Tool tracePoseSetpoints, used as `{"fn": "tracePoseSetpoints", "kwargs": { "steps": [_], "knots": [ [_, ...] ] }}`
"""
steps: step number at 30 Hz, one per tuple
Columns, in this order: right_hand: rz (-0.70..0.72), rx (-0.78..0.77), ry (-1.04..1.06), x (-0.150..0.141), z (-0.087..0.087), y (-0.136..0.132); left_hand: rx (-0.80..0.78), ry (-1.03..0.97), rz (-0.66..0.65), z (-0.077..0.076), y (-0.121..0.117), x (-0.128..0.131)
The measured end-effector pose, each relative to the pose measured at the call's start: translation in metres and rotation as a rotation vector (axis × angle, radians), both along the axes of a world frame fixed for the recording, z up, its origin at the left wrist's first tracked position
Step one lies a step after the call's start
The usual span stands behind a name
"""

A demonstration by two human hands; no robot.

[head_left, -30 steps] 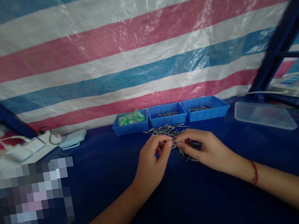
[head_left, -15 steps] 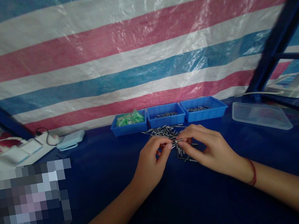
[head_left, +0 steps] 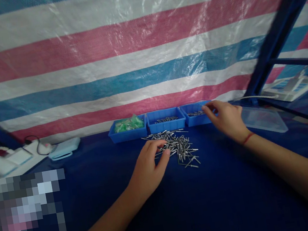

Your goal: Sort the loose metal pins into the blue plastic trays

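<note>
The hands were well apart. The left hand (head_left: 150,163), thumb and fingertips (head_left: 162,142) parted, was at the near left edge of the heaped pins (head_left: 181,146). The right hand (head_left: 227,119) hovered at the right bin (head_left: 197,120) (whether it pinched a pin could not be told). Beyond the left hand stood the left bin (head_left: 129,136), holding a green bag (head_left: 128,123); beyond the gap between both hands, the middle bin (head_left: 167,126) held more pins.

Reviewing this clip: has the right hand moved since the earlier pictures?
Yes. Judged against the rightmost blue bin, the right hand has moved forward and to the right, from the pile of metal pieces to that bin's right end.
</note>
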State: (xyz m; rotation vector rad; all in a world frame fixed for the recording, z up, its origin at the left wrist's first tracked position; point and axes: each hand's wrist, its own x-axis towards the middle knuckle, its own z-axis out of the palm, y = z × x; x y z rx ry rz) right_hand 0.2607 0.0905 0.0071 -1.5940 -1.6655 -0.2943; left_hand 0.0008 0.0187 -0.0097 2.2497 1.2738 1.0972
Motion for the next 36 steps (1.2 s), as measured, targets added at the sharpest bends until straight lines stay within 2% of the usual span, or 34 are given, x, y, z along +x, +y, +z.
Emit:
{"fn": "tracePoseSetpoints", "kwargs": {
  "steps": [2, 5, 9, 14, 18, 23, 26, 30, 36],
  "knots": [
    [-0.081, -0.086, -0.025, 0.007, -0.005, 0.007, -0.001, 0.077, -0.026, -0.001, 0.0, 0.0],
    [-0.068, -0.088, -0.019, 0.003, -0.008, 0.004, 0.01, 0.23, -0.068, -0.001, -0.002, 0.0],
    [0.062, -0.062, -0.029, -0.017, -0.006, -0.009, 0.071, 0.404, -0.123, -0.002, -0.005, 0.004],
    [0.293, -0.093, -0.049, -0.037, -0.01, -0.022, 0.15, 0.557, -0.182, -0.004, -0.007, 0.01],
    [0.435, -0.119, -0.032, -0.046, -0.011, -0.032, 0.157, 0.597, -0.165, -0.002, -0.007, 0.012],
    [0.527, -0.154, 0.013, -0.054, -0.011, -0.042, 0.128, 0.637, -0.131, 0.001, -0.008, 0.013],
    [0.559, -0.168, 0.031, -0.057, -0.012, -0.045, 0.114, 0.578, -0.082, -0.001, -0.008, 0.012],
    [0.579, -0.202, 0.067, -0.061, -0.015, -0.046, 0.079, 0.5, 0.048, -0.004, -0.004, 0.011],
    [0.603, -0.212, 0.102, -0.063, -0.016, -0.046, 0.056, 0.541, 0.013, -0.003, -0.001, 0.011]
  ]
}}
